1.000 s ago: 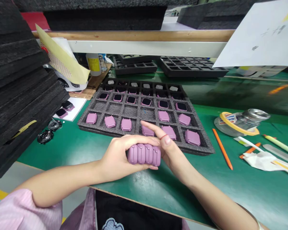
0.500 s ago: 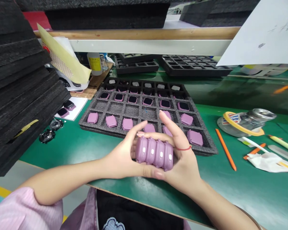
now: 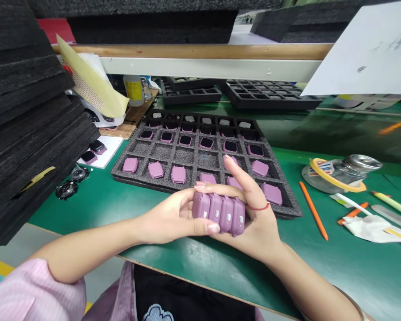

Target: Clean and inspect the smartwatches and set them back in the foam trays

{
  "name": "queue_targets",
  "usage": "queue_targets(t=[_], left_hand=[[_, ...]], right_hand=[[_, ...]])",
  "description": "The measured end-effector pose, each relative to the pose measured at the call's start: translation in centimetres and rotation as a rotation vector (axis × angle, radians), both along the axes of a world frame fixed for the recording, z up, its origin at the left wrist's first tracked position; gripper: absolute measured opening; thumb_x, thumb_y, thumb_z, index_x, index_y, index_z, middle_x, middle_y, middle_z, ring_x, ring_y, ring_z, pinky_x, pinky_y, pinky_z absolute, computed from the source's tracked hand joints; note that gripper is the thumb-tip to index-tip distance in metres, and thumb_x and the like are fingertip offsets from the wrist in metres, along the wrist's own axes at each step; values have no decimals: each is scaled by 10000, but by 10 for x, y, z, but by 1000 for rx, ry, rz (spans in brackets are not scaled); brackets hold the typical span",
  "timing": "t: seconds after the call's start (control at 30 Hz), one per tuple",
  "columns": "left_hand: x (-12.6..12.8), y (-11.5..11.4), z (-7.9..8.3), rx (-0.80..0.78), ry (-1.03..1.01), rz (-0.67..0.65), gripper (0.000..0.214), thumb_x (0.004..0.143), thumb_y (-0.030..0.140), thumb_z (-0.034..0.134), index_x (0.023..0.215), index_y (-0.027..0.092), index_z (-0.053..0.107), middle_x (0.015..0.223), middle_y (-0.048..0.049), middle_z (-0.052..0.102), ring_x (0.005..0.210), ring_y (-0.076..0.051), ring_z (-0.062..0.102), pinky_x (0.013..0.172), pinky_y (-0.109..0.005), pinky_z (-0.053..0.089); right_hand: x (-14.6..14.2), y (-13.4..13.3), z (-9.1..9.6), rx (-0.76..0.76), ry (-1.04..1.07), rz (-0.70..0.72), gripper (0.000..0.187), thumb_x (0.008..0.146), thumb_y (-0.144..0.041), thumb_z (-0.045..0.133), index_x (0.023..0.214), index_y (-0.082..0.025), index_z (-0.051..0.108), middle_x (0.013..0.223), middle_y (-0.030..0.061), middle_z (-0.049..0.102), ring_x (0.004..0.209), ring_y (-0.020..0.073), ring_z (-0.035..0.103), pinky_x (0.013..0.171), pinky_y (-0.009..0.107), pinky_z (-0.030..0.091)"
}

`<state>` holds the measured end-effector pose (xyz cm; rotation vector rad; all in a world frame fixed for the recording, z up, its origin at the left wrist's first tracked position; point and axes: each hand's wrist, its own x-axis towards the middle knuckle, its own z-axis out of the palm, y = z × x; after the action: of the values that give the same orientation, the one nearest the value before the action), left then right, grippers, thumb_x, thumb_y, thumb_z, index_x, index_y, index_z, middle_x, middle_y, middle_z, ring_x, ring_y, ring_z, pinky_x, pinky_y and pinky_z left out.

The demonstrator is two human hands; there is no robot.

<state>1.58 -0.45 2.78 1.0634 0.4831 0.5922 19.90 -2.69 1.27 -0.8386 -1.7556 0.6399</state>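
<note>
Four rounded mauve watch cases (image 3: 218,215), matte — held between left hand (image 3: 169,216), right hand (image 3: 260,227)

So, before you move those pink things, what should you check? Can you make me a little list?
1. Four pink watch-like units pressed side by side, in one row: ok.
2. Left hand and right hand both holding them: ok.
3. Black foam tray lying flat on the green mat: ok.
4. Front-row pink units sitting in their foam pockets: ok.
5. No scratches on the held units: cannot tell, too small to see.
</note>
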Motion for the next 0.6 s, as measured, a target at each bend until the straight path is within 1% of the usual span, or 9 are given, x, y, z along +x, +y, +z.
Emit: queue_targets(t=[0.07,0.13,0.27,0.43,0.5,0.6], left_hand=[[0,-1,-1,-14,3,-1,489,742,208,872,1160,174,621,1210,-117,712,1164,-257,690,1045,-422,523],[0,-2,-1,-31,17,5,507,721,174,877,1154,177,614,1206,-118,711,1151,-258,697,1031,-432,537],[0,-1,-2,-29,43,6,523,716,189,887,1158,173,609,1179,-117,715,1125,-258,706,1012,-433,550],[1,0,-4,41,34,39,445,793,320,845,1138,163,613,1194,-123,707,1152,-258,689,1037,-422,530],[1,0,-6,41,53,51,457,787,312,848,1143,165,603,1202,-125,700,1164,-269,683,1036,-434,530],[2,-1,-9,23,52,45,553,730,241,879,1184,175,572,1227,-121,685,1178,-278,674,1026,-448,536]], right_hand=[[1,0,0,-23,13,8,1048,745,-392,894,1601,-345,290,1411,87,662,1152,287,730,1042,450,605],[1,0,-1,-24,11,-6,1064,729,-413,901,1600,-335,295,1415,94,659,1151,297,730,1046,463,600],[0,0,-3,1,2,-19,1062,735,-409,898,1602,-336,290,1408,96,664,1159,294,726,1058,469,589],[0,2,-5,38,-41,-7,1031,761,-375,884,1603,-342,289,1493,120,587,1152,291,730,1041,464,601],[0,2,-5,44,-51,-5,1032,762,-375,883,1604,-339,287,1503,120,578,1154,299,728,1047,472,598],[0,2,-6,52,-44,-11,1030,764,-389,880,1606,-328,289,1475,120,604,1160,306,724,1063,478,588]])
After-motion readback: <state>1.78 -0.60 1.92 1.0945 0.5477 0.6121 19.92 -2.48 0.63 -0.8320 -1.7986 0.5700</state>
